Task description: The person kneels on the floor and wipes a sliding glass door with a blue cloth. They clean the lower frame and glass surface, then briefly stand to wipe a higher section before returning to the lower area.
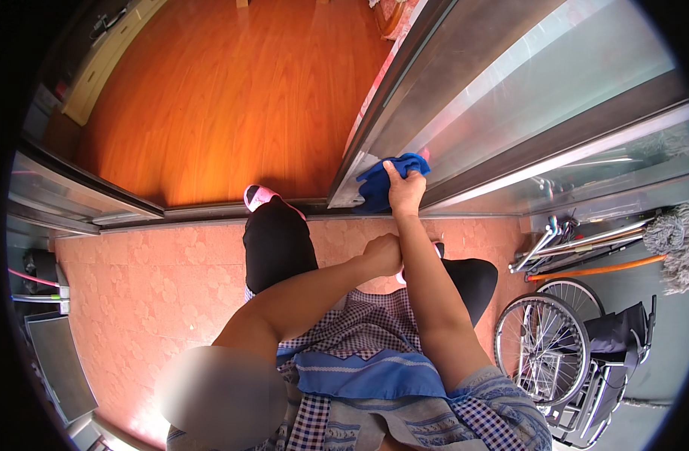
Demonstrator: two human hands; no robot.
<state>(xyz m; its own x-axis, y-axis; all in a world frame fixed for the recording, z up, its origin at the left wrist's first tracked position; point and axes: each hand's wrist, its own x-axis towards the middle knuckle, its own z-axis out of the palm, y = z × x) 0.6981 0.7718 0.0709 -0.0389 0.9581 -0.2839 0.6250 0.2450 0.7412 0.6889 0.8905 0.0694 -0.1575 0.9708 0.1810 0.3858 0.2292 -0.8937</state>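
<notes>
My right hand [407, 190] presses a crumpled blue cloth [375, 183] against the bottom of a metal-framed glass sliding door [480, 113]. The cloth lies at the lower corner, where the glass panel meets the frame, and drapes down toward the floor track [209, 213]. My left hand [383, 253] is beside my right forearm, fingers curled; part of it is hidden behind that forearm, so I cannot see whether it grips anything. Beneath my arms is a blue and checked apron [367, 372].
A folded wheelchair [542, 349] stands at the right, by a grey mop head [674, 242] and several poles [587, 242]. Orange wood flooring [226, 101] lies beyond the track, pinkish tile [152, 282] on my side. My pink-slippered foot [260, 196] is at the track.
</notes>
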